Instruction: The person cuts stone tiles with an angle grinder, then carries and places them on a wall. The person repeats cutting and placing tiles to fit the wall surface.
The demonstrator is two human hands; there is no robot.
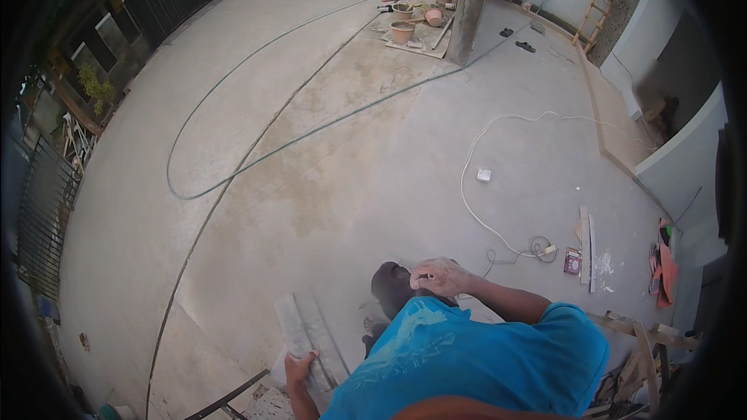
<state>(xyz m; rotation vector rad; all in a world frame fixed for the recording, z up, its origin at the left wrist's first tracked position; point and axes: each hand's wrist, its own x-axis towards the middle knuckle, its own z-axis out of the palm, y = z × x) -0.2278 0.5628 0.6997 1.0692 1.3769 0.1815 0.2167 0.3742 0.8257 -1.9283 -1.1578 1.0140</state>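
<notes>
My left hand [298, 369] is closed around the lower edge of a long, pale grey flat board [299, 330] with a raised strip along it. The board lies tilted away from me at the lower middle. My right hand [441, 276] is raised in front of my blue shirt, its fingers curled together. Whatever it may hold is too small or hidden to make out. Just left of that hand is a dark rounded shape [391, 288], perhaps my knee.
A green hose [334, 120] loops over the concrete floor. To the right lie a white cable [467, 163], a white box [483, 176], a red box [573, 260] and thin strips [584, 245]. Buckets [402, 31] stand by a pillar [471, 12]; two people are beyond.
</notes>
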